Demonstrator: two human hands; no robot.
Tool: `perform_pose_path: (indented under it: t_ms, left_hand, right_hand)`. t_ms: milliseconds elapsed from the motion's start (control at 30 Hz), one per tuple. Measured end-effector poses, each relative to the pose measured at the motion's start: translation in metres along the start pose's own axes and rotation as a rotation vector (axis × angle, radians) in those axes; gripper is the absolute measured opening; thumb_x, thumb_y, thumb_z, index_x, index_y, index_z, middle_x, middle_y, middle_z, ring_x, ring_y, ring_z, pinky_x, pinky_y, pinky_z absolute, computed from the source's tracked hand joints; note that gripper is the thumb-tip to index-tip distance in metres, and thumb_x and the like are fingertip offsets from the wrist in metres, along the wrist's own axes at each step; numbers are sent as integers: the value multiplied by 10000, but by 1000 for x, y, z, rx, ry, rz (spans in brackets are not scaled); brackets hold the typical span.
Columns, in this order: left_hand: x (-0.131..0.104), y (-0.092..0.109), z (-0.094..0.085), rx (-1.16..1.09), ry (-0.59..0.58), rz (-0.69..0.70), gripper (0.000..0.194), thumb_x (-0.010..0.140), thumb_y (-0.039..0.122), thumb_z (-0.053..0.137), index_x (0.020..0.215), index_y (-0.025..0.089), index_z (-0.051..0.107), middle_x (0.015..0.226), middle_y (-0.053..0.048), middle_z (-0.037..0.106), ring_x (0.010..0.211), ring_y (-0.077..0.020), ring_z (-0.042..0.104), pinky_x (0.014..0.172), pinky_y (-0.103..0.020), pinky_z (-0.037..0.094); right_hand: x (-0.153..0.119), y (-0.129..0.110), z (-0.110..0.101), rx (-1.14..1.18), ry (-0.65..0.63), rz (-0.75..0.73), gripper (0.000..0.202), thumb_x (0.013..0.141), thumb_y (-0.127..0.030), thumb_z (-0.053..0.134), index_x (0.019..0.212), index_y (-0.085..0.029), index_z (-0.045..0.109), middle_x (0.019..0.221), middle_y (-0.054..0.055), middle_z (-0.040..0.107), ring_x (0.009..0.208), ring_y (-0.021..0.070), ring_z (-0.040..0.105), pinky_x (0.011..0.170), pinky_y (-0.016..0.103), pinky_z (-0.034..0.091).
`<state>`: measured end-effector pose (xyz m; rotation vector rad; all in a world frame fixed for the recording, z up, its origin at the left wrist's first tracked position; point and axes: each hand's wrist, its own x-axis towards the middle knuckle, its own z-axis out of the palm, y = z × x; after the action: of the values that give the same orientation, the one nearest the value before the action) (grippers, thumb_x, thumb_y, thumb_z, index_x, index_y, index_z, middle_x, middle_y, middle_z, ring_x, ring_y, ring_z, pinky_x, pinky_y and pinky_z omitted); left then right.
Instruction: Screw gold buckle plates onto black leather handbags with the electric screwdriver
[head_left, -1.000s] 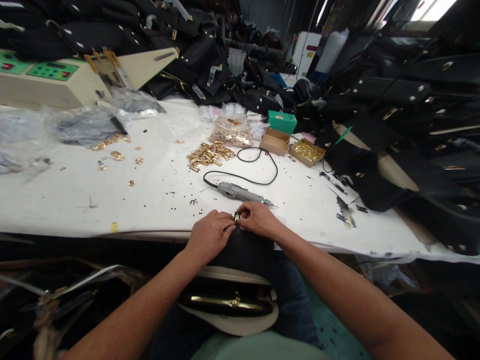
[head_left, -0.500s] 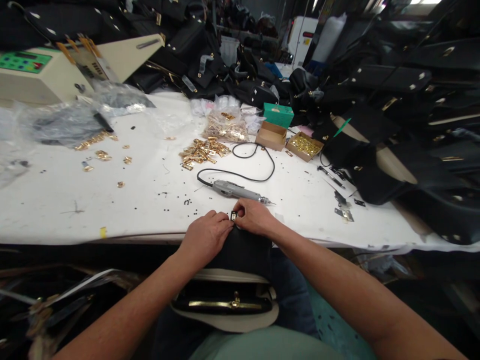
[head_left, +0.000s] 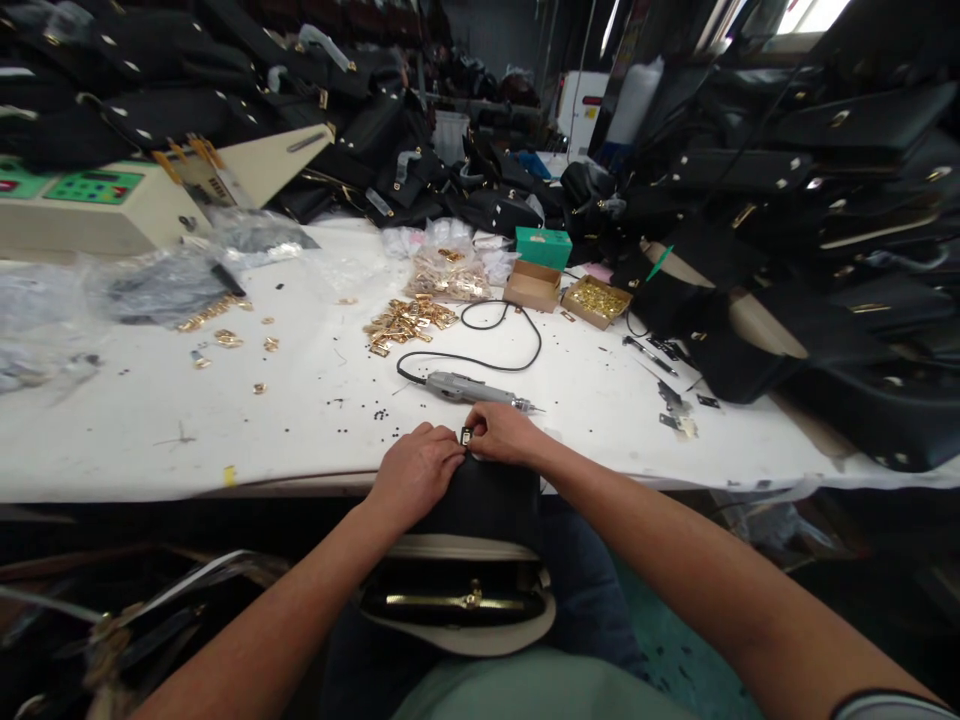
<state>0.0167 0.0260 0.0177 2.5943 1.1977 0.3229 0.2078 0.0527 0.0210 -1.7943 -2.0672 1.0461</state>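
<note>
A black bag (head_left: 480, 505) rests on my lap with its zipped opening towards me and its far flap at the table edge. At the flap's far end sits a small gold-rimmed metal fitting (head_left: 466, 437). My left hand (head_left: 421, 468) is closed on the flap's edge, left of the fitting. From the right, my right hand (head_left: 501, 434) pinches the fitting between thumb and fingers. Just beyond my hands a grey electric screwdriver (head_left: 476, 389) lies on the white table (head_left: 315, 400), its bit pointing right.
Behind the screwdriver are its black cable, a pile of gold fittings (head_left: 409, 322) and a small box of gold parts (head_left: 596, 300). Black bags (head_left: 825, 370) are heaped at right and back. A beige machine (head_left: 97, 215) stands at left.
The camera view has tilted up and shifted slightly left, so the table appears lower and further right. My hands keep the same hold at the fitting.
</note>
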Motion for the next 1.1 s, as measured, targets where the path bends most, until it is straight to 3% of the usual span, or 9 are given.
perform_pose_path:
  t_ms: [167,733,967,1100]
  left_hand:
    - [-2,-3,7,-65,73,7,184,966,229,563,969,221,747,1023,-39,739,975,-222,585,891,-368,491]
    - [-2,-2,4,1,19,-4,205,964,227,554,895,223,748,975,-32,743,939,-236,575,822,-378,482]
    - [-3,-2,4,18,19,-8,202,963,240,555,932,237,755,981,-37,740,941,-231,573,818,-370,482]
    - [-2,-2,4,25,16,-6,195,961,244,560,931,243,752,975,-40,734,938,-231,575,822,-370,487]
  right_hand:
    - [-1,1,-2,-16,0,-22,218,736,-246,702,951,-221,722,867,29,733,770,196,650,622,266,427]
    - [2,-8,-1,-36,11,47,227,695,-254,729,919,-220,716,853,42,731,792,231,666,626,290,446]
    - [1,3,-5,136,-44,-11,177,741,-206,680,913,-211,723,776,-12,720,693,154,644,624,250,454]
    - [-1,1,-3,69,-30,-3,252,693,-204,708,945,-205,708,791,-14,725,679,147,627,582,246,416]
